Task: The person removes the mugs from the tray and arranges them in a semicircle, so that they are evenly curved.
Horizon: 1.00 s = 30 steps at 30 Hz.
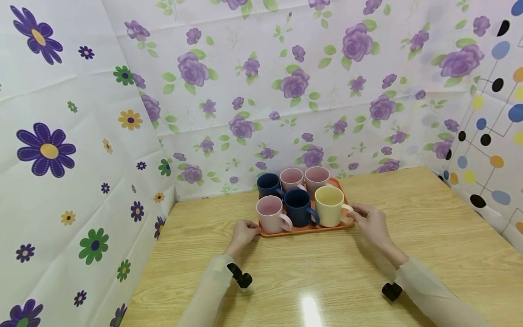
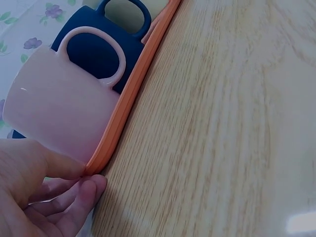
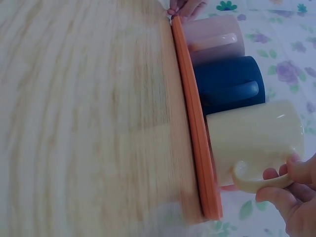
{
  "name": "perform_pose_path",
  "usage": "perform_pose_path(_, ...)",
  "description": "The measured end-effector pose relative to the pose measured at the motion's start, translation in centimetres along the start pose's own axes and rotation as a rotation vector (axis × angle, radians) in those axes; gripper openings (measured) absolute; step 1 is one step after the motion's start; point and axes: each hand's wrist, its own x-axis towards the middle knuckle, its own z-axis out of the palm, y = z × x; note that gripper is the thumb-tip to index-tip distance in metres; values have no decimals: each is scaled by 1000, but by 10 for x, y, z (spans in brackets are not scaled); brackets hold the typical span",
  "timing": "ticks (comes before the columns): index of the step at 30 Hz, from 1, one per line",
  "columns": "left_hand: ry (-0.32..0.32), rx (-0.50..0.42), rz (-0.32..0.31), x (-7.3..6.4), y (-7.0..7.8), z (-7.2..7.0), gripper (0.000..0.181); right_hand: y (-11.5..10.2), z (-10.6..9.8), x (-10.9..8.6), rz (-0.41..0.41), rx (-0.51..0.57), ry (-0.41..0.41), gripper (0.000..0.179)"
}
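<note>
An orange tray (image 1: 306,230) lies on the wooden table near the back wall, carrying several mugs in two rows. Its front left corner is pinched between the thumb and fingers of my left hand (image 1: 244,234). My right hand (image 1: 371,223) holds the handle of the pale yellow mug (image 3: 256,140) at the tray's front right, with fingers through and around the loop. In the front row a pink mug (image 2: 61,101) stands at the left, beside a dark blue mug (image 1: 297,210). Behind them are another dark blue mug (image 1: 267,182) and two pink mugs, partly hidden.
The wooden table (image 1: 286,277) stretches in front of the tray and to both sides. A wall sheet with purple roses (image 1: 245,127) rises close behind the mugs. Patterned sheets also stand at the left (image 1: 94,181) and right (image 1: 496,136).
</note>
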Motion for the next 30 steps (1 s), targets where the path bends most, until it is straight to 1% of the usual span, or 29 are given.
perform_pose_path(2, 3, 2, -2, -1, 1, 0, 10, -1, -2, 0, -1, -6, 9, 27)
perform_pose_path(7, 15, 35, 22, 1, 0, 2, 7, -4, -6, -1, 2, -20, 11, 29)
perform_pose_path(11, 3, 30, 52, 6, -5, 2, 5, -5, -10, -2, -11, -44, 9, 29)
perform_pose_path(12, -3, 26, 80, 8, -7, 3, 5, -5, -11, -2, -14, -49, 8, 29)
perform_pose_path(15, -7, 40, 96, 9, -9, 3, 6, -5, -14, -3, -20, -55, 12, 29)
perform_pose_path(18, -1, 42, 84, 7, -7, 4, 4, -4, -17, -4, -16, -41, 9, 28)
perform_pose_path(19, 5, 50, 55, 6, -4, 4, 4, -4, -18, -5, -15, -38, 9, 28)
perform_pose_path(20, 8, 52, 45, 4, -3, 5, 5, -4, -19, -5, -12, -35, 8, 28)
perform_pose_path(25, 12, 81, 43, -1, 2, 5, 6, -5, -25, -10, 4, -30, -14, 30)
perform_pose_path(27, 5, 77, 49, -2, 3, 4, 7, -6, -27, -12, 15, -23, -27, 31)
perform_pose_path(30, -4, 57, 38, -1, 2, 3, 7, -7, -30, -14, 19, -7, -48, 30)
